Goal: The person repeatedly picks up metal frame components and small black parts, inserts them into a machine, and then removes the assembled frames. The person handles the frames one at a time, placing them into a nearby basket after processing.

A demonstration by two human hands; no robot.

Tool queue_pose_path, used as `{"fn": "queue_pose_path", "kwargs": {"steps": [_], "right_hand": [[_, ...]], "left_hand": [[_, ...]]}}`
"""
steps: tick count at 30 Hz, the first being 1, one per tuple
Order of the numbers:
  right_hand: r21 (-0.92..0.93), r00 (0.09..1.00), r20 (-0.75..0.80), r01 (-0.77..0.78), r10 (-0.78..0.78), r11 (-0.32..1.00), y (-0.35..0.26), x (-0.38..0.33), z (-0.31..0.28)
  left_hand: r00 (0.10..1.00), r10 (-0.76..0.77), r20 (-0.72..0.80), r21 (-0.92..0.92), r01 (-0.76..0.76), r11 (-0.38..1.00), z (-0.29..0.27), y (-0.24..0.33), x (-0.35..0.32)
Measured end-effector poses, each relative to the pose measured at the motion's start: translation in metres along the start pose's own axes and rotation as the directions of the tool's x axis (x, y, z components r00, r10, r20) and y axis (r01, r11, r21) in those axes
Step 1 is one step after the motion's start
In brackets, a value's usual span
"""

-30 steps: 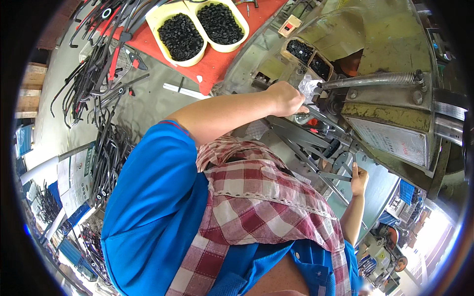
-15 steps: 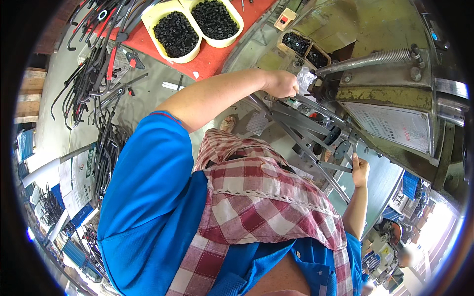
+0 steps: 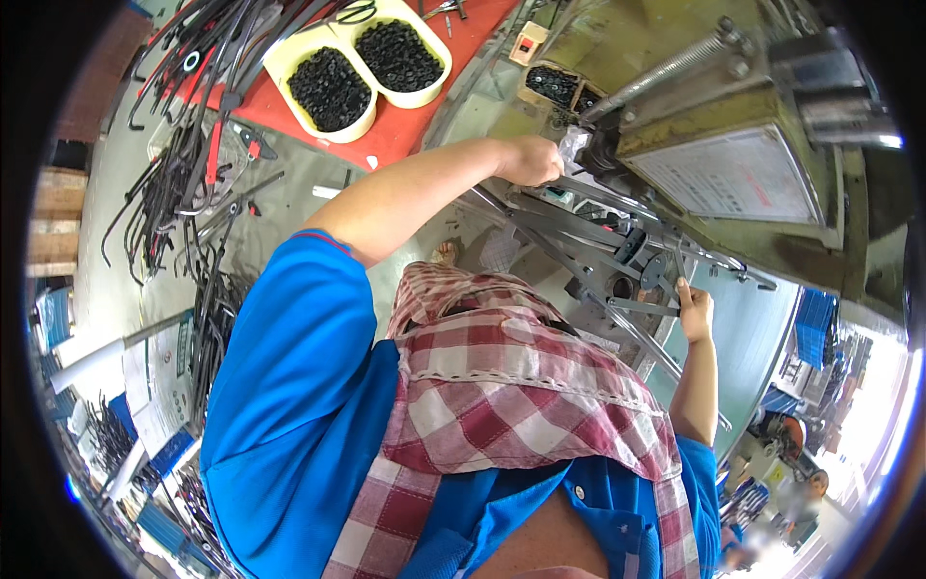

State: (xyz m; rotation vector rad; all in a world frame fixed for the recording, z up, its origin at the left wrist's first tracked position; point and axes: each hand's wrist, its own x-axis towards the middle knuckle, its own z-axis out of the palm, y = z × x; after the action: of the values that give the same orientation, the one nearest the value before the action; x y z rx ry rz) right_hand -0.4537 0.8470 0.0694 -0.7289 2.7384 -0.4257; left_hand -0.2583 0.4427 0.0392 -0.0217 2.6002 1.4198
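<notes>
At 1 o'clock, left hand (image 3: 532, 159) stayed pinched on small pale piece (image 3: 572, 145) against olive-green metal press (image 3: 714, 145); view had shifted closer. Right hand (image 3: 694, 309), 3 o'clock, fingers closed round thin grey steel rod (image 3: 644, 307).

Bright blue short-sleeved shirt (image 3: 289, 415) with buttoned collar, red-and-white checked cloth (image 3: 502, 396) with pale stitched trim draped over chest, bare forearms, no gloves on either hand

Small pale crumpled piece (image 3: 573, 145) at machine mouth, thin metal rod (image 3: 644, 307) level
</notes>
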Motion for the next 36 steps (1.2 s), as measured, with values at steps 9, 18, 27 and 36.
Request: {"fn": "queue_pose_path", "kwargs": {"steps": [9,18,27,36], "right_hand": [[-0.010,0.998,-0.058,-0.040,0.039,0.999,-0.010,-0.017,0.004],[-0.008,0.994,-0.057,-0.088,0.088,0.996,-0.020,-0.024,-0.017],[-0.024,0.998,-0.025,-0.058,0.057,0.998,0.010,-0.133,-0.097],[-0.073,0.885,-0.433,-0.222,0.169,0.972,0.205,-0.194,-0.108]], "left_hand": [[1.000,-0.009,0.026,-0.078,0.011,0.997,-0.001,0.007,0.001],[0.997,-0.079,-0.001,0.448,0.071,0.891,-0.017,0.017,-0.009],[0.968,-0.219,-0.122,0.403,0.250,0.880,0.060,0.133,-0.076],[0.973,0.171,0.153,0.406,-0.220,0.887,0.223,0.169,0.044]]}}
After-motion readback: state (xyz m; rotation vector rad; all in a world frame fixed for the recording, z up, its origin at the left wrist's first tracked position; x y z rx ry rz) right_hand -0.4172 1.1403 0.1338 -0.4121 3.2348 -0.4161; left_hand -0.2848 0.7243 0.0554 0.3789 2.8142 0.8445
